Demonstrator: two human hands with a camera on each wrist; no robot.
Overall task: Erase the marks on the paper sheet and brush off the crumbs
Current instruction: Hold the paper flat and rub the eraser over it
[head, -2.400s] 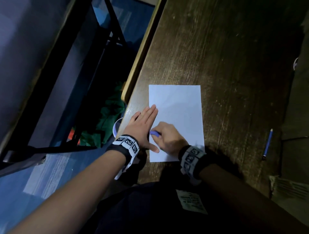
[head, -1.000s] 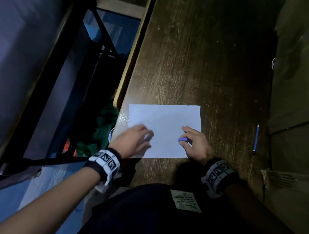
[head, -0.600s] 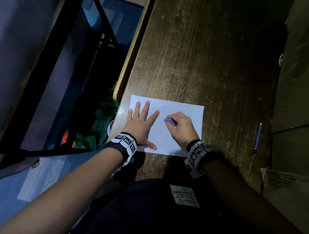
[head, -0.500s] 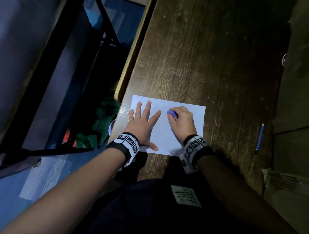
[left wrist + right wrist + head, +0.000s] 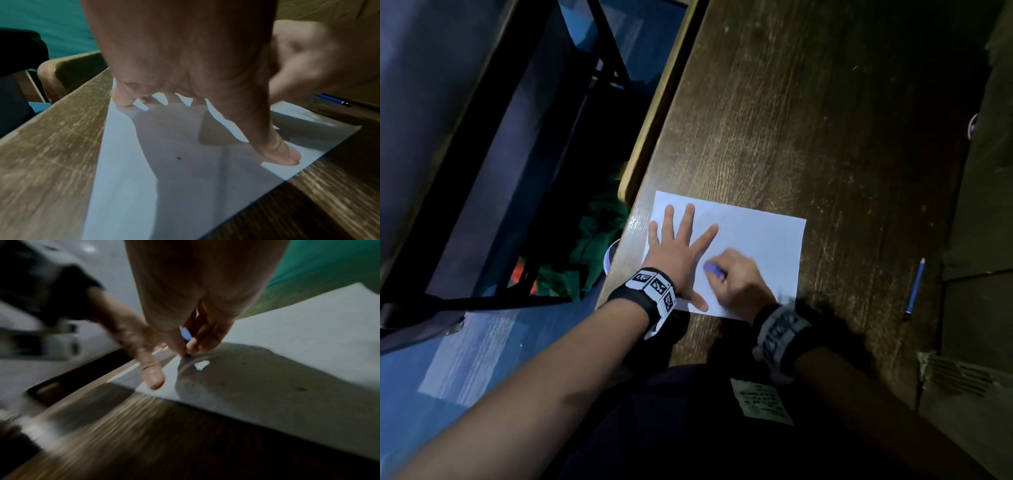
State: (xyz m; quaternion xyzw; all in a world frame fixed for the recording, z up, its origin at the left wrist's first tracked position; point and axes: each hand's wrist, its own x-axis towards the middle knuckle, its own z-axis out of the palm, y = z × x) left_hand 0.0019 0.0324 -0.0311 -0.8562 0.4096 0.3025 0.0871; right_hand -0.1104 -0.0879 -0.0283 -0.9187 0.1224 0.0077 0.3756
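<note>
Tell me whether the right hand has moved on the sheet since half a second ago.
Yes. The right hand with the eraser has slid from the paper sheet's far edge back toward the person.

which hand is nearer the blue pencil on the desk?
Right. The right hand rubs mid-sheet, on the blue pencil's side; the left hand lies flat at the sheet's far edge.

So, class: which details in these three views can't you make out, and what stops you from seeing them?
- Marks on the paper sheet: too faint in the dim head view.
- Eraser: mostly hidden by the right hand, and motion blur smears the right wrist view.
- Pencil: cut off behind the right hand in the left wrist view.
</note>
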